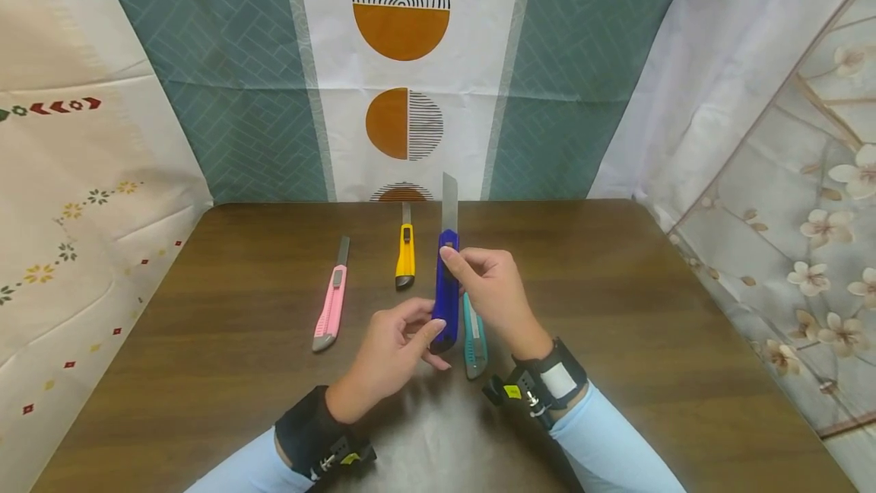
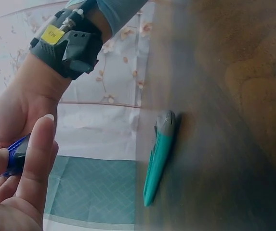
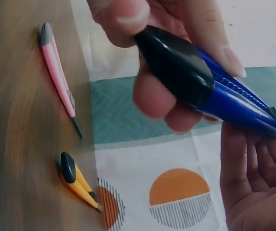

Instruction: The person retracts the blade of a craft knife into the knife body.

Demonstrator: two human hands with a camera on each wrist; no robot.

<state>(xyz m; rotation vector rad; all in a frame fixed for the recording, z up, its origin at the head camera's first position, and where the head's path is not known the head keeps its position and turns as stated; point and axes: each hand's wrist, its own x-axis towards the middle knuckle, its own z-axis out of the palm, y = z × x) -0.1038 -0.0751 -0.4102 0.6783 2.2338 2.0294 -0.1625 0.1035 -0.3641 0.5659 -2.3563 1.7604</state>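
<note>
A blue utility knife [image 1: 448,287] with a black end cap [image 3: 178,65] is held up over the table, its wide blade [image 1: 449,200] extended and pointing away. My left hand [image 1: 393,348] pinches its lower end between thumb and fingers. Higher up, my right hand [image 1: 496,291] grips the handle, thumb near the slider. Just beyond the blue knife's lower end, a teal utility knife [image 1: 474,341] lies on the table, partly hidden in the head view by the right hand. In the left wrist view, mostly the black end of the blue knife shows between the fingers.
A pink utility knife [image 1: 331,306] lies to the left on the brown wooden table [image 1: 226,310], its blade out. Farther back lies a yellow utility knife [image 1: 405,257], also with blade out. Patterned cloths [image 1: 233,36] hang behind and at both sides.
</note>
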